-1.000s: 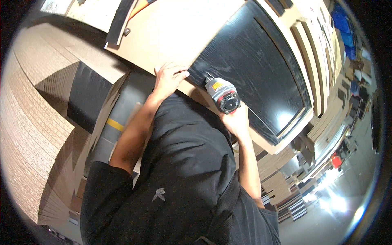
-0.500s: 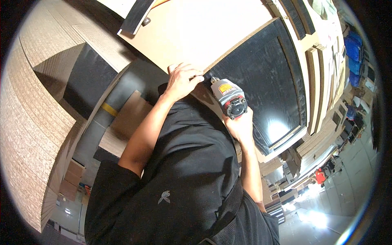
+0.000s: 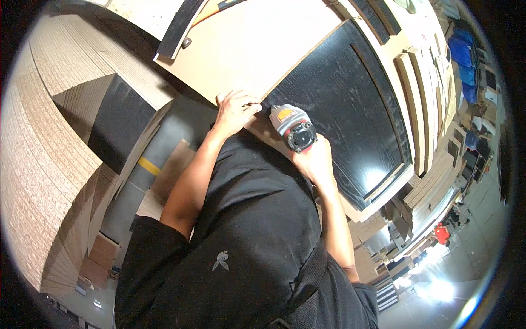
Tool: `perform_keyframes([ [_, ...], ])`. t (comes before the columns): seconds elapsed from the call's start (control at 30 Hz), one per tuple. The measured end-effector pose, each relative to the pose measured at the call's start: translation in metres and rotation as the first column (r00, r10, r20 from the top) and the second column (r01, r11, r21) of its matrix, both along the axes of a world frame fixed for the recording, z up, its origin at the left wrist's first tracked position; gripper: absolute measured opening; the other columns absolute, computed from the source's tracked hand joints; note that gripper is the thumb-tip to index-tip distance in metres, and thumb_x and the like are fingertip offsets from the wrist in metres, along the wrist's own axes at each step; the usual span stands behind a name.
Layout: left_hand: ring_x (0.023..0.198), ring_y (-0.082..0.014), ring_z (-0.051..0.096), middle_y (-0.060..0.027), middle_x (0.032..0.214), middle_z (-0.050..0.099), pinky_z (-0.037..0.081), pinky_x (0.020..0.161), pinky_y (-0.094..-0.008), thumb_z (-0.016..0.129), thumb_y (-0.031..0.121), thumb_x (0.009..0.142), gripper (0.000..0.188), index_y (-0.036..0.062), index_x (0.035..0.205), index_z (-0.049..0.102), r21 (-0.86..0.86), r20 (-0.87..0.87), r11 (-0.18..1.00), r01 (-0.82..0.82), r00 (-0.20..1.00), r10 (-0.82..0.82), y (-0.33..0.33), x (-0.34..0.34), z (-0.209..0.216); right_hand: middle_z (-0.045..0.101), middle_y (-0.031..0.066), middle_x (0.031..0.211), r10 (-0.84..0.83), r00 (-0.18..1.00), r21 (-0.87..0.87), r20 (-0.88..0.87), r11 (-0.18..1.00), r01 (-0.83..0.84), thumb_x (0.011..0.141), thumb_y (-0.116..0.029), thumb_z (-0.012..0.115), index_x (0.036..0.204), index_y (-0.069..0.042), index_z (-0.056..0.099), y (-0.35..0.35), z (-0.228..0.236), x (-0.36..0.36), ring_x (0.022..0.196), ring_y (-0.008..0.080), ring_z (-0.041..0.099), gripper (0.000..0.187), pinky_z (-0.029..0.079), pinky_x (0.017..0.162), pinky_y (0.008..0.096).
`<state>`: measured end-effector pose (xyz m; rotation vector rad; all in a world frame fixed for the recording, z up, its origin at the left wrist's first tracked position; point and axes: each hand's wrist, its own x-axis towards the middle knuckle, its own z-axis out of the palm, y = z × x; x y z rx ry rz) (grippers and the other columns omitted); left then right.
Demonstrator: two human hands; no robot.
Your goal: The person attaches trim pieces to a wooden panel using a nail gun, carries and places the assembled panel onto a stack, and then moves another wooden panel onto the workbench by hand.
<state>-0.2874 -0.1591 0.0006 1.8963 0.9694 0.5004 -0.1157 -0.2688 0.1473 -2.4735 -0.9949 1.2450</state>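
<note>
My right hand point(image 3: 313, 162) is wrapped round the handle of a grey nail gun point(image 3: 292, 123) with a yellow label and a round black cap. The gun's nose points away from me, close to the near left corner of a black wood-grain panel point(image 3: 334, 93). By that same corner, my left hand point(image 3: 235, 112) has its fingers bent and thumb drawn in. Whatever lies between those fingertips is too small to make out. Under the panel is a pale board point(image 3: 235, 60), whose bare part stretches away to the left.
On the board's far left lie a black strip point(image 3: 181, 27), an orange-handled tool point(image 3: 211, 12) and a small dark piece point(image 3: 187, 42). Long wooden strips point(image 3: 419, 104) line the right side. Tall stacks of chipboard point(image 3: 49, 148) stand at left, above a grey floor point(image 3: 181, 118).
My right hand and the nail gun have shifted slightly left, and the gun's nose is now less visible. My left hand stays beside the panel corner. The whole view has shifted a little.
</note>
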Motion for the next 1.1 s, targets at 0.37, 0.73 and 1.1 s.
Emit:
perform_keyframes([
  [0.37,0.080,-0.0205,0.067,-0.0103,0.082,0.072,0.045,0.082,-0.0364,0.079,0.039,0.074,0.045,0.0029,0.099,0.071,-0.210,-0.350,0.961,-0.178,0.932,0.096,-0.010,0.040,0.021,0.069,0.0176,0.086,-0.521,0.841,0.027,0.146,0.852,0.524,0.071,-0.012,0.070,0.094,0.003,0.065,-0.201,0.017,0.055,0.085,0.0242,0.069,0.028,0.051,0.075,0.0346],
  [0.73,0.069,-0.0141,0.053,-0.0050,0.076,0.060,0.047,0.065,-0.0319,0.062,0.037,0.093,0.039,-0.0020,0.094,0.066,-0.237,-0.355,0.925,-0.296,0.913,0.201,0.011,0.015,-0.030,0.068,0.0180,0.074,-0.867,0.325,0.062,0.377,0.374,0.925,0.066,-0.020,0.068,0.082,0.006,0.065,-0.457,0.007,0.136,0.075,0.0264,0.069,0.030,0.052,0.070,0.0397],
  [1.1,0.075,-0.0193,0.059,-0.0117,0.093,0.063,0.051,0.060,-0.0332,0.063,0.032,0.093,0.038,-0.0043,0.105,0.059,-0.107,-0.386,0.959,-0.263,0.900,0.204,-0.017,0.044,-0.004,0.060,0.0330,0.109,-0.730,0.515,0.017,0.449,0.583,0.813,0.073,-0.012,0.055,0.134,0.003,0.036,-0.583,-0.079,0.316,0.107,0.0471,0.057,0.066,0.045,0.095,0.0469],
])
